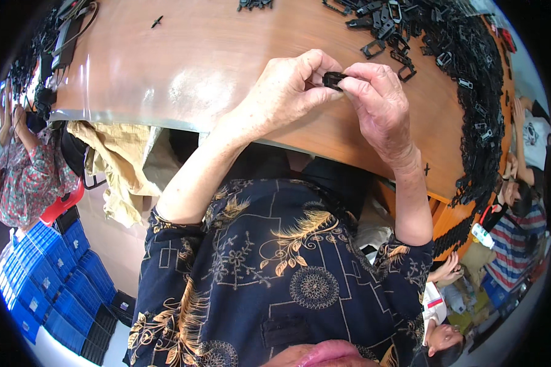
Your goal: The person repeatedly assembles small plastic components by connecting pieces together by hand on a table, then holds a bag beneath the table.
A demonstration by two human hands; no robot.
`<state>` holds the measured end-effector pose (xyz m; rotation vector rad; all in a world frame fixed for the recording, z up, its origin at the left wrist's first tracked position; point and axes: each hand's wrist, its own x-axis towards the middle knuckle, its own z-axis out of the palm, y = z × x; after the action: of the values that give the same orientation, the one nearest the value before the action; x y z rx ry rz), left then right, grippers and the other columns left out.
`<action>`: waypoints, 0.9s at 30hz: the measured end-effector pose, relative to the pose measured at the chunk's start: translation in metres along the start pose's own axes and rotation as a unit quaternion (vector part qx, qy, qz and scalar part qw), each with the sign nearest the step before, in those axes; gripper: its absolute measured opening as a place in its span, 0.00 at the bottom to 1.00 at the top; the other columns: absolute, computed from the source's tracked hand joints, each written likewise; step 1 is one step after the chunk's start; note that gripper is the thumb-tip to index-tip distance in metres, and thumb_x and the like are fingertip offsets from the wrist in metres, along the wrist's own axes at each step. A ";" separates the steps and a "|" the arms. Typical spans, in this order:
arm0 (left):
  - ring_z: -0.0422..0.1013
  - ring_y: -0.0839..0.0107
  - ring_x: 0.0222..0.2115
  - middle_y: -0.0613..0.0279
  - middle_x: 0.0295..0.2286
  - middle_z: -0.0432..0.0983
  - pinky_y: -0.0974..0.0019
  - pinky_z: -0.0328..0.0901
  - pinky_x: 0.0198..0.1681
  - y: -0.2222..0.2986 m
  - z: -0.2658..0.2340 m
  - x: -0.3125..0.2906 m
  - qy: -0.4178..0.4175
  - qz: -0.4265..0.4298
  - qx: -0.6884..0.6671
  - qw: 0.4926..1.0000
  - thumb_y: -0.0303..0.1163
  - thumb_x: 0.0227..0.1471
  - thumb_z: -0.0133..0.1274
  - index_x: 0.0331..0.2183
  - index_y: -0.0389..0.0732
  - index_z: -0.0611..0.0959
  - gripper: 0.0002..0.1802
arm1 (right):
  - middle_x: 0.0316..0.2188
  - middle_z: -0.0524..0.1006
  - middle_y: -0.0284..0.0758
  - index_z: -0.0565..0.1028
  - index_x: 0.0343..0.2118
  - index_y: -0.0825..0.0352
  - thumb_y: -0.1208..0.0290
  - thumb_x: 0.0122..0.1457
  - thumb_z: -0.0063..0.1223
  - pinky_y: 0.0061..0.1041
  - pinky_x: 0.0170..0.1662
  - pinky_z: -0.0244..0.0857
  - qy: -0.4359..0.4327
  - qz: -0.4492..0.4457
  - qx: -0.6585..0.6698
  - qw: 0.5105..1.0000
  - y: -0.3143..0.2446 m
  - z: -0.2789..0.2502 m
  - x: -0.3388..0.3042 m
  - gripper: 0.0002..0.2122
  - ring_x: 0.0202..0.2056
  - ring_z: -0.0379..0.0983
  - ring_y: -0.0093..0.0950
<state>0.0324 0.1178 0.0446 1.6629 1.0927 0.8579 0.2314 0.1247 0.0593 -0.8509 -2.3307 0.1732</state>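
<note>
Between my two hands, above the wooden table, is a small black plastic part (333, 79), held at both ends. My left hand (291, 85) grips its left end between thumb and fingers. The thumb and fingertips of my right hand (379, 101) pinch the other end. Much of the part is covered by the fingers, so its full shape cannot be made out. Beyond my right hand lie loose black plastic frames (404, 58), some with an open rectangular middle.
A long heap of black parts (477, 116) runs down the table's right side. Single small black pieces (157, 22) lie on the wooden table (183, 49). Blue crates (55, 263) stack at lower left, near a beige cloth (119, 159). Other people sit at the left and right.
</note>
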 end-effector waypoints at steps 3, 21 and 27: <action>0.67 0.84 0.27 0.72 0.25 0.73 0.76 0.66 0.32 -0.002 -0.002 -0.005 -0.007 -0.054 -0.086 0.995 0.27 0.48 0.62 0.40 0.39 0.79 0.15 | 0.34 0.75 0.35 0.75 0.34 0.67 0.84 0.44 0.56 0.31 0.39 0.66 -0.006 -0.001 0.012 1.000 -0.004 0.003 -0.001 0.12 0.36 0.72 0.35; 0.75 0.52 0.25 0.44 0.23 0.77 0.55 0.68 0.30 -0.067 -0.122 0.105 0.133 -0.098 0.351 0.922 0.32 0.48 0.51 0.29 0.36 0.81 0.10 | 0.33 0.77 0.39 0.74 0.41 0.69 0.86 0.49 0.56 0.30 0.38 0.70 0.048 0.127 0.120 0.983 -0.033 0.051 -0.010 0.14 0.35 0.75 0.35; 0.74 0.49 0.29 0.40 0.25 0.74 0.53 0.67 0.32 -0.067 -0.113 0.094 0.117 0.098 0.517 0.842 0.28 0.44 0.50 0.32 0.37 0.77 0.09 | 0.33 0.77 0.39 0.74 0.40 0.69 0.85 0.51 0.55 0.28 0.36 0.71 0.041 0.153 0.133 0.979 -0.035 0.053 -0.013 0.12 0.32 0.76 0.34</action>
<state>-0.0532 0.2524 0.0221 2.6349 1.7581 0.6140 0.1873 0.0941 0.0220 -1.0514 -2.0313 0.5552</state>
